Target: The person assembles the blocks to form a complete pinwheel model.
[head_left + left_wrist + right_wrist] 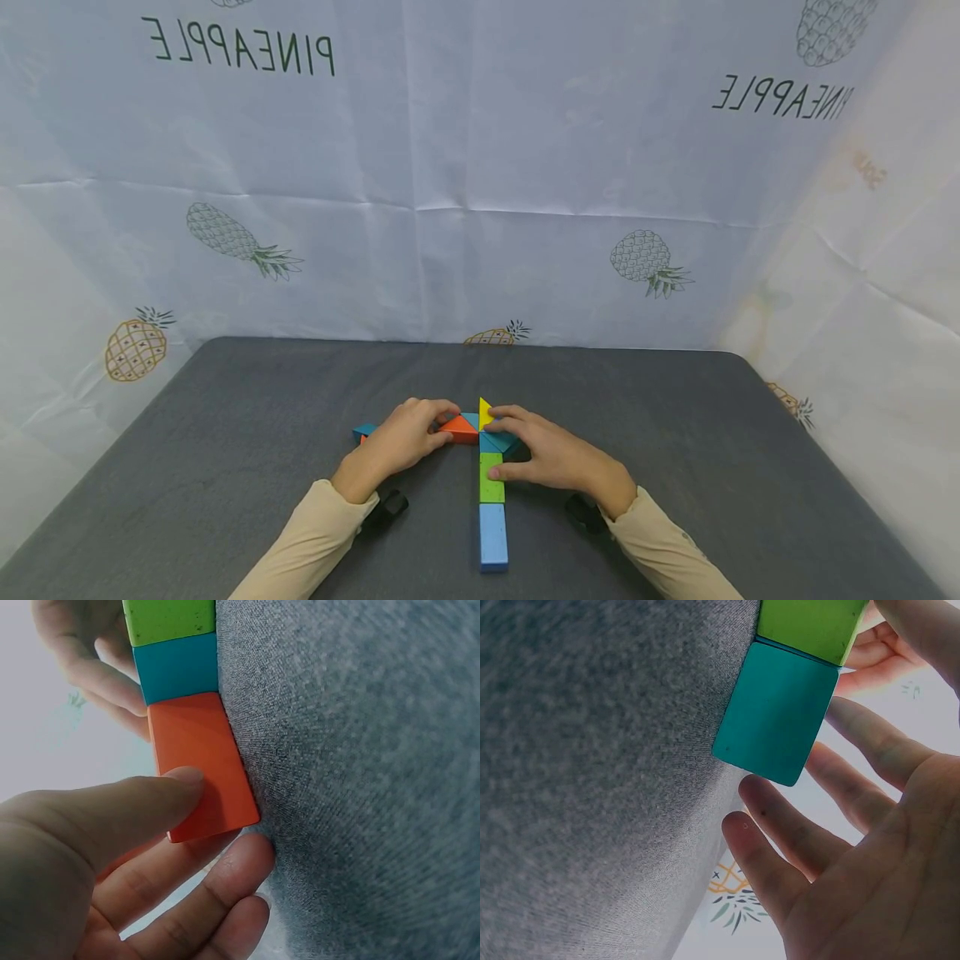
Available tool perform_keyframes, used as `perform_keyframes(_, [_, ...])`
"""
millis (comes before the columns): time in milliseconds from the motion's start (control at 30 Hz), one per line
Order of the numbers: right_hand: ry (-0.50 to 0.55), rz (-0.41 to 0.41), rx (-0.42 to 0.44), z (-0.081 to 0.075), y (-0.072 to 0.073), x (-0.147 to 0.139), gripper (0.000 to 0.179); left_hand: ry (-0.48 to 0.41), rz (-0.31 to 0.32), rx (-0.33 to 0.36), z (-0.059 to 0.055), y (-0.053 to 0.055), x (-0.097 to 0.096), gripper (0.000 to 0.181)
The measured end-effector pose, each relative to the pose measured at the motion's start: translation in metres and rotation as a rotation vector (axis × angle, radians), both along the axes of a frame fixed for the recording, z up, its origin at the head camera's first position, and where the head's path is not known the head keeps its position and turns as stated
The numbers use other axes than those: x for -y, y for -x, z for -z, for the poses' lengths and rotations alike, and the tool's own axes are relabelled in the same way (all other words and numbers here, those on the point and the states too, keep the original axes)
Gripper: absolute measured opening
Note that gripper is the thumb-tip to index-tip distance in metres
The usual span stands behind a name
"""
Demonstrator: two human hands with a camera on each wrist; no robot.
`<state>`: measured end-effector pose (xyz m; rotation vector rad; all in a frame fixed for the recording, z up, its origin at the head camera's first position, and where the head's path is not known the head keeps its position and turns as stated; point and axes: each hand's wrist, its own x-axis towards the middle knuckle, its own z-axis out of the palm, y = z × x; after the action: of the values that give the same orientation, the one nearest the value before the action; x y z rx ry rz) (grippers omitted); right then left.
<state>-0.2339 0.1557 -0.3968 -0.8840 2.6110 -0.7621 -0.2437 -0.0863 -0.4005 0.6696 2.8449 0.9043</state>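
Note:
My left hand (405, 435) pinches an orange triangular block (461, 432); in the left wrist view the thumb lies on its orange face (199, 735) with the fingers behind. My right hand (555, 452) rests around the other side, thumb on a green block (492, 492) and forefinger at a yellow triangular block (483, 412). Between them sits a teal triangular block (491, 442). In the right wrist view the other fingers lie loosely extended beside a teal block face (776, 712). A light blue rectangular block (493, 535) lies in line below the green one.
Left of the left hand, a blue block (363, 432) shows with a bit of orange, partly hidden by that hand. The dark grey tabletop (637, 392) meets a white pineapple-print cloth (510, 275) at its back edge. Dark wrist straps sit at both sleeves.

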Motion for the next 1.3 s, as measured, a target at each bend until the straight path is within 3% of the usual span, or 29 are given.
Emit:
perform_keyframes(767, [0.003,0.003,0.012,-0.001,0.0,-0.001,0.064,-0.011,0.006,0.007,-0.006,0.002,0.009,0.03])
perform_keyframes(1300, [-0.015,0.013,0.016,0.001,0.0,-0.001,0.065,-0.037,0.046,0.058,-0.024,0.005,0.033,0.031])
